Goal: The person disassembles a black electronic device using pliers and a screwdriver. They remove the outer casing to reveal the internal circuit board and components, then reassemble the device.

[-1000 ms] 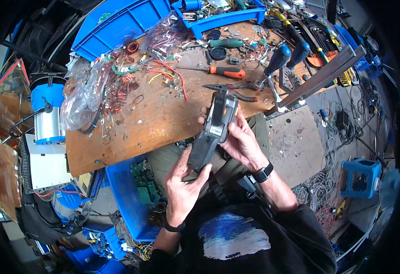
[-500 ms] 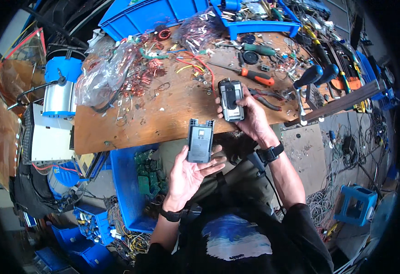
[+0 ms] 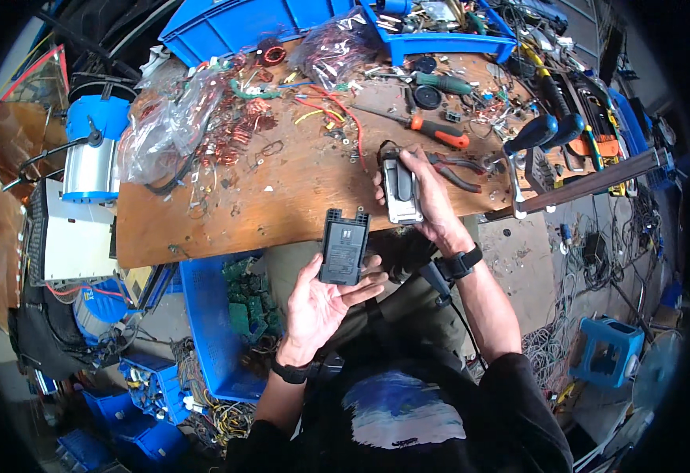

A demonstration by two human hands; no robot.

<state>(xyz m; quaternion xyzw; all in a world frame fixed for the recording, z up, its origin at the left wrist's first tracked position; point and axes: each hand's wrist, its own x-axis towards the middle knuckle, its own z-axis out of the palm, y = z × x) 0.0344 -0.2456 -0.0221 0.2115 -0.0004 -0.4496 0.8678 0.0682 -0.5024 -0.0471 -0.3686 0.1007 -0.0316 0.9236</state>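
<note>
My left hand (image 3: 317,306), palm up, has its thumb and fingers closed around the sides of a flat black battery pack (image 3: 346,251) with a pale label patch and notched upper end. In my right hand (image 3: 436,203) is a black-and-silver handheld radio (image 3: 401,183), apparently its body, gripped just beyond the table's front edge. A long recessed panel runs down its silver face. The two pieces are apart, the pack lower and to the left. Red-handled pliers (image 3: 459,173) lie on the table beside my right hand, below an orange-and-black screwdriver (image 3: 440,132).
Copper scraps and a clear plastic bag (image 3: 167,130) cover the left of the wooden table (image 3: 282,206). Blue bins (image 3: 238,30) stand along its back. A metal bar (image 3: 597,181) juts across the right edge. Below, a blue crate (image 3: 207,331) holds green circuit boards.
The radio has turned in my right hand, its face angled differently and its lower end lower. The battery pack has tilted slightly in my left hand. The view has shifted a little.
</note>
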